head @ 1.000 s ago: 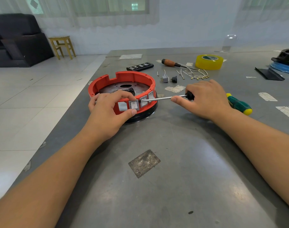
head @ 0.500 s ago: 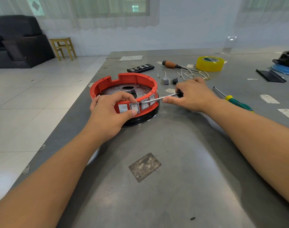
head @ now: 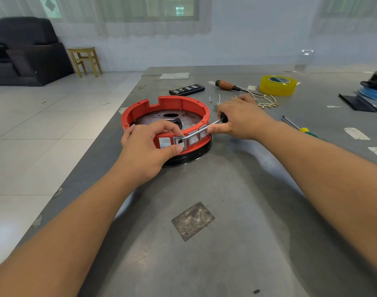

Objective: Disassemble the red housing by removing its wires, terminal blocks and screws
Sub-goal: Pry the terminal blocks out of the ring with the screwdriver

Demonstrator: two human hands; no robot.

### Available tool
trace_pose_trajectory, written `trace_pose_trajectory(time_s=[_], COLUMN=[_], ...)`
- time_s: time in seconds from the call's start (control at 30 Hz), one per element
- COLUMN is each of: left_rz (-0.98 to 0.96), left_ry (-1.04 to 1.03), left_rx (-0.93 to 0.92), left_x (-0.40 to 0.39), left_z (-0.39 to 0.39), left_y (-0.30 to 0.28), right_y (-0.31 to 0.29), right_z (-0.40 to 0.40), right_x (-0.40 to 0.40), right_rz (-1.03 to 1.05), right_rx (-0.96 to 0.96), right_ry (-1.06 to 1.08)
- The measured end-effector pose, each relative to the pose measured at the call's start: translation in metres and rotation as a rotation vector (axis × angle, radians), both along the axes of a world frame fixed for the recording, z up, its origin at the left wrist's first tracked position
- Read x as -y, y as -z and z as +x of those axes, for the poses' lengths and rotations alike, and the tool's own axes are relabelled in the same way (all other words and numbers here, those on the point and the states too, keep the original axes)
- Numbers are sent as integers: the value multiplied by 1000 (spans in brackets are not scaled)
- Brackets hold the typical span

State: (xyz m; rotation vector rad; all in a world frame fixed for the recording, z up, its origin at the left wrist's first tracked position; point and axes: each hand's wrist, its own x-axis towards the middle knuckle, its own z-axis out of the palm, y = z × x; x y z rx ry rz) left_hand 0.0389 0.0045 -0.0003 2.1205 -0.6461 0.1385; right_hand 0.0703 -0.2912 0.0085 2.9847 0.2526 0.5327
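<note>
1. I see the red housing (head: 166,108) sitting on a black base (head: 189,156) near the left edge of the grey table (head: 237,211), open side up, metal plate visible inside.
2. Left hand (head: 147,146) grips the housing's near wall: fingers curled over the rim, thumb pressed on the outer face just below a grey terminal block (head: 180,142).
3. Four grey-framed blocks sit in a row on that near wall. The leftmost looks like a plain pale square; I can't tell whether it is a block or an opening.
4. Right hand (head: 241,118) holds a black-handled screwdriver (head: 201,130), fingers curled round the handle, index fingertip lying along the shaft. Shaft slants down-left across the wall.
5. Screwdriver tip is at the upper edge of the block beside the left thumb. I can't tell whether it is wedged in or just touching.
6. Loose wires (head: 267,101) with small terminals lie on the table behind the right hand, partly hidden by it.
7. Behind those: an orange-handled screwdriver (head: 226,85) and a yellow tape roll (head: 277,85).
8. A green-and-yellow-handled screwdriver (head: 304,130) lies right of the right wrist, mostly hidden by the forearm.
9. A black remote-like bar (head: 186,89) lies just behind the housing.
10. Far right edge: a black part on something blue (head: 374,91), cut off by the frame.
</note>
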Motion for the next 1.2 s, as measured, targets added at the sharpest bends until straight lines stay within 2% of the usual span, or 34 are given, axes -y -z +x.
trace_pose_trajectory(time_s=[0.23,0.47,0.6,0.77,0.93,1.07,1.2], left_rz=[39,43,53,26,0,77,38], left_ry=[-48,-42,-50,-42,-60,-100,-74], left_rx=[170,210,247,228,186,213,269], left_x=[-1,0,-1,-4,-4,-2,-3], left_z=[-5,-8,-8,-5,-1,2,-4], left_y=[7,12,14,17,20,18,15], right_y=[14,29,31,31,28,27,28], right_z=[-27,-78,-92,-97,-100,-102,-104], right_x=[4,0,3,5,5,-6,-19], right_rz=[17,68,-15,9,76,188,243], right_rx=[99,252,191,95,86,93,89], right_ry=[79,350,520,632,618,525,458])
